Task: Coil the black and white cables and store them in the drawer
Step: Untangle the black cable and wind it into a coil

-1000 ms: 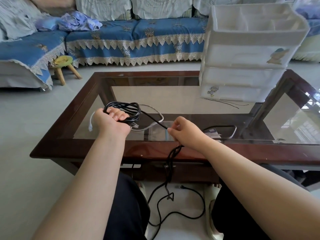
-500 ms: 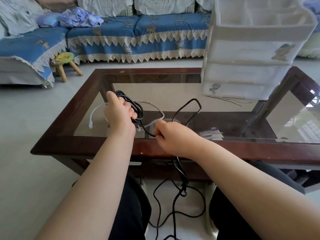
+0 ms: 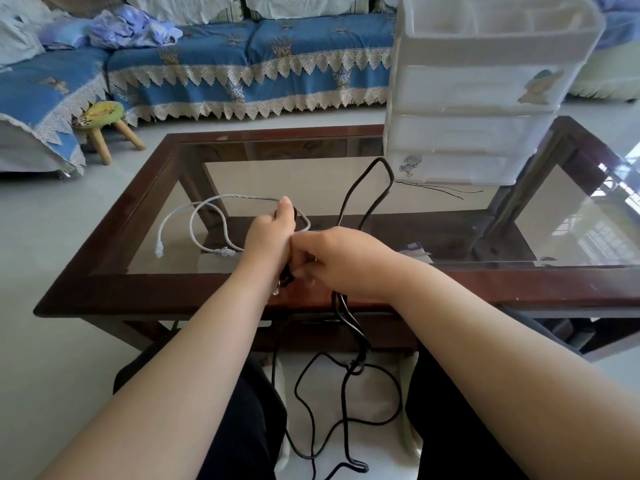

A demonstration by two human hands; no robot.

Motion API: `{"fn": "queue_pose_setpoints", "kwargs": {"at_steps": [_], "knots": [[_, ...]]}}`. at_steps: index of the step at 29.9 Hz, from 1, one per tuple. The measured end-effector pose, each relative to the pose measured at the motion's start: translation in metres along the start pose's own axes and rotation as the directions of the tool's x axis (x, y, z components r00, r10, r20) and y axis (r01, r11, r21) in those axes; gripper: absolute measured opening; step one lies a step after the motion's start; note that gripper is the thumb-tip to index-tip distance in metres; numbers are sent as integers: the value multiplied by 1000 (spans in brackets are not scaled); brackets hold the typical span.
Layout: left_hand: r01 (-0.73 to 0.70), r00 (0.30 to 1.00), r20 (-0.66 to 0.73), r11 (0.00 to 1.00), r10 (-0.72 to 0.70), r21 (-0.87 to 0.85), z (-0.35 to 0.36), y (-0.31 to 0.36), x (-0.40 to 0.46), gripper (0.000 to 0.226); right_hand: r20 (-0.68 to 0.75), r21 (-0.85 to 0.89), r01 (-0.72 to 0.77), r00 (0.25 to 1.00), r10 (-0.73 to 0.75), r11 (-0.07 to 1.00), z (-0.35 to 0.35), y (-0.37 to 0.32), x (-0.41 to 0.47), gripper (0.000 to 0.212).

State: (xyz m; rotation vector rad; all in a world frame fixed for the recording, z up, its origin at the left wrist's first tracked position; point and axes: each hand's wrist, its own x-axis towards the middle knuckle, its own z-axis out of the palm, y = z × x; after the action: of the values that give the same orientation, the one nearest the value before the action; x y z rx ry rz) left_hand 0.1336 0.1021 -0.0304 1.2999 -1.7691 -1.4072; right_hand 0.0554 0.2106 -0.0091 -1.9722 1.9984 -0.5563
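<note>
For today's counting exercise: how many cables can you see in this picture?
2: the black cable held in both hands, trailing to the floor; the white cable lying on the glass table.

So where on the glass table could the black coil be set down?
Free: glass between the white cable and the table's far rim; also right of the hands, before the drawer unit. Crowded: around the white cable and both hands.

Both bare forearms reach forward over the near edge of the table (image 3: 519,289), the hands meeting at its middle. The left hand (image 3: 268,237) is fisted, thumb up, gripping the black cable (image 3: 349,327). The right hand (image 3: 341,259), touching it, seems to pinch the same cable, fingers curled.
</note>
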Motion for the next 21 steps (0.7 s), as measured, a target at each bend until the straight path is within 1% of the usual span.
{"fn": "queue_pose_setpoints", "kwargs": {"at_steps": [2,4,7,10,12,14,18,19,21], "knots": [[40,997,63,998,-43,37,1,2,-5,52,-27,11,-9,1000,9,1000,-3,1,-1,9],[97,987,126,994,-104,57,2,3,-7,47,-54,-10,-25,998,24,1000,-5,2,-2,21],[123,968,205,984,-148,133,5,4,-11,44,-106,-53,-59,993,53,997,-7,4,-1,39],[99,943,279,951,-184,293,7,5,-17,32,-125,-66,-90,989,81,994,-4,6,1,43],[90,922,329,939,-204,331,5,5,-18,30,-135,-71,-108,986,98,992,-2,7,1,43],[92,905,368,941,-215,324,4,5,-19,30,-152,-87,-121,982,107,989,0,8,1,43],[108,898,382,951,-219,291,2,9,-24,36,-200,-92,-105,976,85,990,6,10,1,42],[106,896,394,959,-206,262,2,9,-24,39,-198,-65,-95,977,81,993,6,10,-1,41],[116,892,418,981,-171,153,-1,6,-22,52,-164,76,-112,979,123,991,2,10,-3,39]]}}
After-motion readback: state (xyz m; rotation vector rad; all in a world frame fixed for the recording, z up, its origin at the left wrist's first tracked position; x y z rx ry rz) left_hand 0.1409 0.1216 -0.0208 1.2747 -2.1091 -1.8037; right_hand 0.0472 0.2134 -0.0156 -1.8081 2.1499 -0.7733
